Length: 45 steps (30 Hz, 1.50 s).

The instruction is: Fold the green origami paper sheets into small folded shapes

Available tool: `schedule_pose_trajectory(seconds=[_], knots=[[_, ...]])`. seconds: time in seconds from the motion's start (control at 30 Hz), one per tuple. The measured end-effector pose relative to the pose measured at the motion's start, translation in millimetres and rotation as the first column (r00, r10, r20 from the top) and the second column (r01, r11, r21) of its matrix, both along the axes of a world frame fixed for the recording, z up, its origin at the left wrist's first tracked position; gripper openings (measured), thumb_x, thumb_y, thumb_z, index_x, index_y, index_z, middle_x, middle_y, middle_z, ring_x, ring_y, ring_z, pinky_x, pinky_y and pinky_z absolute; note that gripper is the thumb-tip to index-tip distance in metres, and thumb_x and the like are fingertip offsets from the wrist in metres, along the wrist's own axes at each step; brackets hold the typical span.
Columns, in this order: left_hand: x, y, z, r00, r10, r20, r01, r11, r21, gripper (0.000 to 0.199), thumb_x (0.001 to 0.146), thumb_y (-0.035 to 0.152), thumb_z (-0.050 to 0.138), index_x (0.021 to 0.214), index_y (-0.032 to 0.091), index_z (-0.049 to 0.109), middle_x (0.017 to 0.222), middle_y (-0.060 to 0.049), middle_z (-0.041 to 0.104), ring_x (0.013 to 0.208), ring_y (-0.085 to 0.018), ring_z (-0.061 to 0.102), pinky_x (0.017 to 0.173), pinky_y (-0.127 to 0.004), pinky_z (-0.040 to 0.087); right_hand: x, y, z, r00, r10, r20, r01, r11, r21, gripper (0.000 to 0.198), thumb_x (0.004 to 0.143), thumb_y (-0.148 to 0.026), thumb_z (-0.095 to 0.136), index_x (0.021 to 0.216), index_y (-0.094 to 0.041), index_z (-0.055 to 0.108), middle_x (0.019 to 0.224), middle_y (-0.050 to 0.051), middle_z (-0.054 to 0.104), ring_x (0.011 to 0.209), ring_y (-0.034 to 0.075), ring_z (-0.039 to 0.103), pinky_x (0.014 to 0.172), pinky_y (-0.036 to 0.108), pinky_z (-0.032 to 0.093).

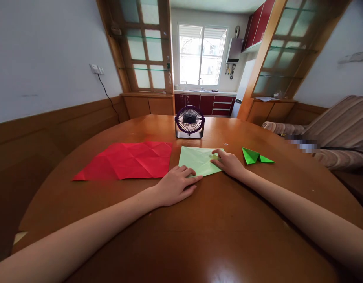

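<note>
A pale green sheet of paper [196,157] with faint creases lies flat on the table in front of me. My left hand [178,184] rests at its lower left corner, fingers stretched out and some of them on the paper. On the sheet's right side lies my right hand [227,162], with thumb and forefinger apart and touching the paper near its edge. To the left is a red sheet of paper [134,161], marked by several fold lines. A folded bright green paper piece [255,156] sits right of my right hand.
A small dark fan [189,121] stands on the round wooden table [181,236] beyond the pale sheet. A tiny white scrap [225,144] lies near the sheet's far right corner. A striped armchair [340,125] is at the right.
</note>
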State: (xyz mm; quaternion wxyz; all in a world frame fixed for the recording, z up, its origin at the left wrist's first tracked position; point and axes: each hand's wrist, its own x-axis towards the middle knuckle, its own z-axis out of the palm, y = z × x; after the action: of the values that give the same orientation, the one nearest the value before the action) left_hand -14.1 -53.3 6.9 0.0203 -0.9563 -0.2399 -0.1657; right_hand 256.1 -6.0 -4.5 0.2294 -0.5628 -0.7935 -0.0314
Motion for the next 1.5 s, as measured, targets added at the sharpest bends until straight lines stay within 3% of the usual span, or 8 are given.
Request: schedule_pose_trajectory(seconds=[0.33, 0.53, 0.63, 0.77, 0.9, 1.1, 1.33, 1.5], knots=[[7, -1, -0.7, 0.998, 0.042, 0.036, -0.041, 0.998, -0.039, 0.035, 0.094, 0.038, 0.049, 0.123, 0.022, 0.061, 0.114, -0.01, 0.059, 0.105, -0.025, 0.054, 0.093, -0.042, 0.043, 8, 0, 1, 0.962, 0.118, -0.248, -0.13, 0.991, -0.033, 0.035, 0.089, -0.041, 0.055, 0.116, -0.019, 0.055, 0.077, 0.002, 0.059, 0.067, 0.017, 0.055, 0.064, 0.028, 0.04], [0, 7, -5.1, 0.939, 0.257, 0.229, -0.217, 0.958, -0.185, 0.048, 0.085, 0.022, 0.057, 0.133, 0.018, 0.048, 0.114, -0.01, 0.063, 0.109, -0.025, 0.056, 0.094, -0.042, 0.043, 11, -12, 8, 0.646, 0.251, -0.72, -0.39, 0.921, -0.029, 0.06, 0.075, -0.041, 0.071, 0.127, -0.021, 0.047, 0.078, -0.002, 0.055, 0.068, 0.014, 0.053, 0.063, 0.027, 0.044], [-5, 13, -4.5, 0.922, 0.289, 0.259, -0.223, 0.941, -0.255, 0.039, 0.082, 0.013, 0.055, 0.12, 0.019, 0.059, 0.096, -0.005, 0.067, 0.092, -0.021, 0.061, 0.085, -0.036, 0.044, 11, -20, 18, 0.51, 0.198, -0.837, -0.558, 0.817, -0.147, 0.052, 0.072, -0.038, 0.075, 0.117, -0.022, 0.056, 0.086, 0.001, 0.062, 0.072, 0.014, 0.059, 0.068, 0.028, 0.048], [-12, 18, -1.0, 0.966, 0.13, 0.223, -0.121, 0.991, -0.054, 0.027, 0.082, 0.006, 0.05, 0.084, 0.022, 0.071, 0.092, -0.003, 0.067, 0.091, -0.02, 0.058, 0.083, -0.036, 0.039, 16, -24, 33, 0.511, 0.236, -0.827, -0.78, 0.531, -0.33, 0.05, 0.083, -0.059, 0.056, 0.106, -0.017, 0.068, 0.084, 0.008, 0.069, 0.079, 0.021, 0.065, 0.078, 0.038, 0.051], [-15, 21, 0.0, 0.985, 0.034, 0.168, -0.054, 0.991, 0.118, 0.03, 0.087, 0.008, 0.048, 0.08, 0.024, 0.072, 0.097, -0.004, 0.067, 0.091, -0.02, 0.056, 0.082, -0.036, 0.036, 15, -23, 40, 0.69, 0.32, -0.65, -0.584, 0.776, -0.237, 0.033, 0.091, -0.049, 0.053, 0.102, -0.023, 0.07, 0.109, 0.008, 0.07, 0.105, 0.023, 0.062, 0.098, 0.044, 0.045], [-17, 26, -0.3, 0.996, 0.077, 0.04, -0.081, 0.99, 0.117, 0.038, 0.084, 0.003, 0.044, 0.1, 0.023, 0.072, 0.1, -0.005, 0.068, 0.092, -0.02, 0.057, 0.088, -0.038, 0.037, 13, -21, 32, 0.817, 0.572, -0.068, -0.568, 0.78, -0.262, 0.039, 0.089, -0.045, 0.058, 0.121, -0.023, 0.064, 0.133, 0.01, 0.058, 0.12, 0.025, 0.056, 0.103, 0.044, 0.042], [-13, 10, 6.1, 0.993, 0.068, 0.098, -0.067, 0.998, -0.017, 0.027, 0.091, 0.028, 0.049, 0.105, 0.022, 0.071, 0.106, -0.005, 0.07, 0.103, -0.022, 0.061, 0.105, -0.046, 0.033, 14, -18, 23, 0.887, 0.422, 0.188, -0.393, 0.903, -0.173, 0.04, 0.094, -0.047, 0.048, 0.124, -0.022, 0.06, 0.131, 0.011, 0.06, 0.119, 0.028, 0.056, 0.099, 0.045, 0.045], [-11, -1, 4.6, 1.0, 0.016, 0.0, -0.016, 0.998, -0.056, 0.048, 0.091, 0.05, 0.051, 0.126, 0.018, 0.062, 0.13, -0.011, 0.06, 0.117, -0.027, 0.057, 0.109, -0.046, 0.034, 13, -19, 21, 0.912, 0.328, 0.245, -0.305, 0.944, -0.129, 0.039, 0.096, -0.045, 0.044, 0.12, -0.019, 0.06, 0.126, 0.012, 0.062, 0.115, 0.028, 0.058, 0.096, 0.045, 0.047]])
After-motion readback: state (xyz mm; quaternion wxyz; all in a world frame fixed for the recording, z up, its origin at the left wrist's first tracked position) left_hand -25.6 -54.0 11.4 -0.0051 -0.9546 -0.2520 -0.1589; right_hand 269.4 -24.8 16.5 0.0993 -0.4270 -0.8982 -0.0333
